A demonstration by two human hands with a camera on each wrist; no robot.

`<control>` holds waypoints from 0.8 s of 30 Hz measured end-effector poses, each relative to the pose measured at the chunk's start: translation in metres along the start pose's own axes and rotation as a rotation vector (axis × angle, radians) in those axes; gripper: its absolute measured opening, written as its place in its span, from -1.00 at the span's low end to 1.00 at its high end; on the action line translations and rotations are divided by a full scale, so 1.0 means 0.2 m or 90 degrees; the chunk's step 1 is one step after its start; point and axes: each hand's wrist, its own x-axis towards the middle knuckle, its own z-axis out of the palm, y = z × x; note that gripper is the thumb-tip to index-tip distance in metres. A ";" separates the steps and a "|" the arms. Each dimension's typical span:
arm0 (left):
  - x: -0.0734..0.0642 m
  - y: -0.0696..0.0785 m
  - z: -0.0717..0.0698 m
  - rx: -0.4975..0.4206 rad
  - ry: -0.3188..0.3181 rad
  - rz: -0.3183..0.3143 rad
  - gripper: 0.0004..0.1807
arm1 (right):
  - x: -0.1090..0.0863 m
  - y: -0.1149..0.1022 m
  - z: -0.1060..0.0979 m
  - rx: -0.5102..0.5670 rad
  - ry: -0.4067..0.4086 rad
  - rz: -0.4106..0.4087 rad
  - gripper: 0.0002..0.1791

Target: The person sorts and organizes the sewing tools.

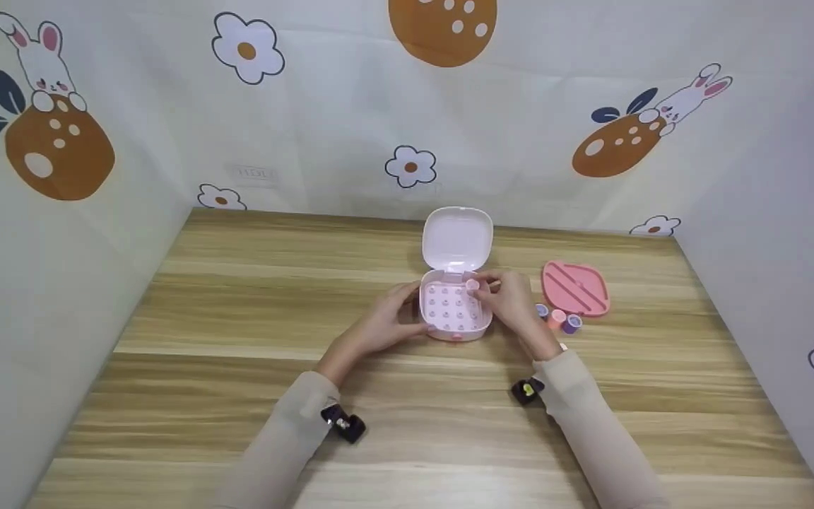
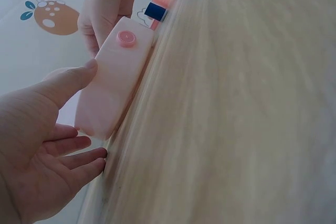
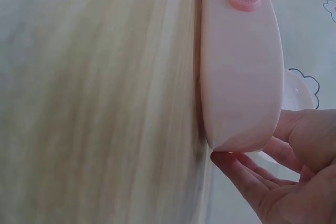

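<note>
A pale pink box (image 1: pixel 456 334) stands on the table with its lid (image 1: pixel 457 239) raised at the back. Small prints in rows cover its inside floor. My left hand (image 1: pixel 389 319) holds the box at its left side, thumb by the front corner; in the left wrist view the thumb (image 2: pixel 79 80) lies on its edge. Over the box's back right part, my right hand (image 1: pixel 509 300) pinches a small pale pink tub (image 1: pixel 473 285) between thumb and fingers. The right wrist view shows my right hand (image 3: pixel 294 174) at the box's side, the tub hidden there.
To the right lies a coral pink tray (image 1: pixel 576 288) with diagonal slots. In front of it are small tubs: a blue one (image 1: pixel 542 311), an orange one (image 1: pixel 557 319) and a purple one (image 1: pixel 572 324). A small white thing (image 1: pixel 563 347) shows beside the right wrist.
</note>
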 end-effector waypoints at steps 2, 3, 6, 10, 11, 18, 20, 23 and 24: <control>0.00 0.00 0.00 0.002 -0.001 0.000 -0.09 | 0.00 0.00 0.00 -0.005 0.000 -0.001 -0.71; 0.00 0.00 0.00 0.000 0.000 0.003 -0.09 | 0.00 0.00 0.00 -0.006 0.001 -0.004 -0.71; 0.00 0.00 0.00 -0.002 0.002 0.012 -0.09 | 0.00 0.00 0.00 -0.008 0.004 -0.011 -0.71; 0.00 -0.01 0.00 -0.008 0.005 0.021 -0.10 | 0.00 0.00 0.00 0.001 0.003 -0.018 -0.69; 0.00 -0.01 0.00 -0.009 0.005 0.021 -0.10 | -0.01 0.00 -0.01 0.001 0.003 -0.019 -0.69; 0.00 0.00 0.01 -0.012 0.002 0.011 -0.10 | -0.01 0.00 -0.02 0.016 0.007 -0.021 -0.70; 0.00 0.00 0.01 -0.009 0.003 0.007 -0.09 | -0.02 -0.01 -0.02 0.020 0.006 -0.021 -0.70; 0.00 0.00 0.01 -0.007 0.006 0.010 -0.08 | -0.02 -0.01 -0.03 0.021 0.004 -0.018 -0.69; 0.00 0.00 0.01 -0.007 0.007 0.011 -0.08 | -0.03 -0.01 -0.04 0.018 0.004 -0.020 -0.69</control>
